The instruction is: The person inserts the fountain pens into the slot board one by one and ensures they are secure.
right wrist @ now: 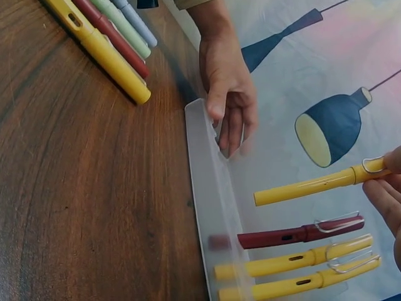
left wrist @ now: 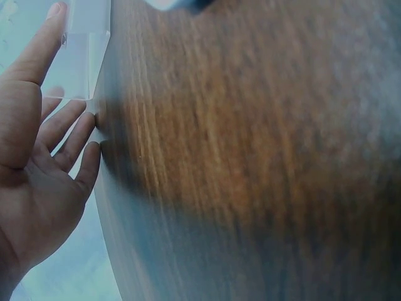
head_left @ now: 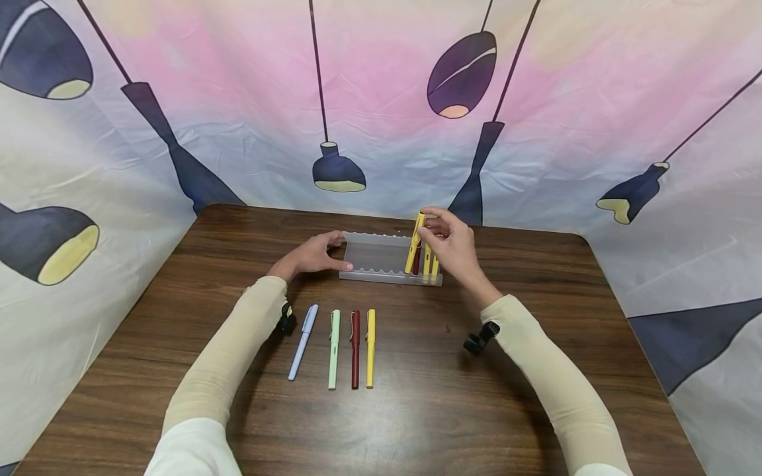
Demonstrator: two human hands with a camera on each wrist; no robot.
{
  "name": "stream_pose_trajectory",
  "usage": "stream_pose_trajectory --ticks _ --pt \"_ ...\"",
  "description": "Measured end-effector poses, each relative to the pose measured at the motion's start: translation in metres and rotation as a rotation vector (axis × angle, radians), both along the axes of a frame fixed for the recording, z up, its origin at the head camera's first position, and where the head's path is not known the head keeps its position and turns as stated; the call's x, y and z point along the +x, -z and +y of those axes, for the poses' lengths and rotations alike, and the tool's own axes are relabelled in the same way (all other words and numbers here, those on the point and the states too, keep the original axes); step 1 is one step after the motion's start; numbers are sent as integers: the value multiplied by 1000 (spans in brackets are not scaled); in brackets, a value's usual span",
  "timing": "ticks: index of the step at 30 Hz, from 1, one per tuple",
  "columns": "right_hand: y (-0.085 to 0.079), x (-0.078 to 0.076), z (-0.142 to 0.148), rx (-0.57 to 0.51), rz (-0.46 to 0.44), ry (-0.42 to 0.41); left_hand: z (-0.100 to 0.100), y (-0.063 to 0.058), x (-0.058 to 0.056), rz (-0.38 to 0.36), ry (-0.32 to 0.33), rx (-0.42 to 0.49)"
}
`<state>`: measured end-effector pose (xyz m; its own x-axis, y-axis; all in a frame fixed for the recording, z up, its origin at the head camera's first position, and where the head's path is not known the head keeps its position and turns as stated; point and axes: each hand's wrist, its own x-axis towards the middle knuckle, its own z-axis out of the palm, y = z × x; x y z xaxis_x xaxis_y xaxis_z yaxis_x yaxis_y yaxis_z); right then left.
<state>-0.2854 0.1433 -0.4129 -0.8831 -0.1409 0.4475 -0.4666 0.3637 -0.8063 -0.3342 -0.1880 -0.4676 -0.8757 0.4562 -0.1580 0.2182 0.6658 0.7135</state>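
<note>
A clear plastic pen holder (head_left: 375, 258) with notched edges stands towards the back of the table. My left hand (head_left: 312, 254) holds its left end, the thumb at the front edge and the fingers behind; in the left wrist view the left hand (left wrist: 47, 138) has fairly straight fingers. My right hand (head_left: 455, 244) pinches a yellow pen (head_left: 413, 248) near its clip end, tilted over the holder. Beside it, a dark red pen (right wrist: 301, 234) and two yellow pens, one nearer (right wrist: 294, 263) and one at the end (right wrist: 301, 286), lie in the holder's right part.
In front of the holder lie a light blue pen (head_left: 303, 342), a light green pen (head_left: 334, 350), a dark red pen (head_left: 355, 350) and a yellow pen (head_left: 371, 349) on the wooden table (head_left: 440, 410). A cloth printed with lamps (head_left: 381, 99) hangs behind.
</note>
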Motion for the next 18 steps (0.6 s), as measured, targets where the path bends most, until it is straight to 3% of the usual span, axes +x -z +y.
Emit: stream_pose_trajectory --ticks 18 --pt "18 -12 -4 -9 9 10 0 1 -3 18 27 0"
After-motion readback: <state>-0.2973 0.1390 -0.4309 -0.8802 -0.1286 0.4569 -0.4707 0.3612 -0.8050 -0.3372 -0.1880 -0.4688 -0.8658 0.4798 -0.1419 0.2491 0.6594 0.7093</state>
